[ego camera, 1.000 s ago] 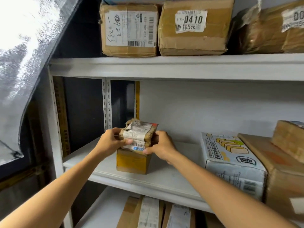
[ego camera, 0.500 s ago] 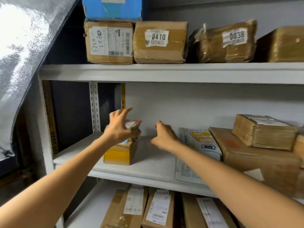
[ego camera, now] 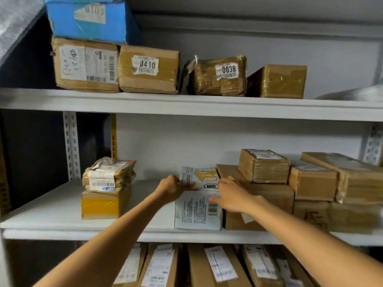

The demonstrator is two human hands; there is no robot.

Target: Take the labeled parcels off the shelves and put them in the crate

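A white printed box (ego camera: 198, 211) with a barcode and a cake picture stands on the middle shelf (ego camera: 51, 216). My left hand (ego camera: 174, 188) curls over its top left edge. My right hand (ego camera: 232, 195) grips its right side, thumb on the front face, fingers between it and a big brown box (ego camera: 275, 195). The white box still rests on the shelf. To the left, a small crumpled labeled parcel (ego camera: 107, 175) lies on a yellow-taped box (ego camera: 103, 204), apart from both hands. No crate is in view.
Stacked brown parcels (ego camera: 263, 165) fill the shelf's right end. The upper shelf (ego camera: 186, 104) carries parcels labeled 0410 (ego camera: 148, 69) and 0038 (ego camera: 219, 75), and a blue box (ego camera: 87, 17). Upright labeled parcels (ego camera: 215, 266) pack the shelf below.
Both hands let go of the small crumpled parcel, left it on the yellow-taped box, and moved right onto the white printed box. The view shifted right and up.
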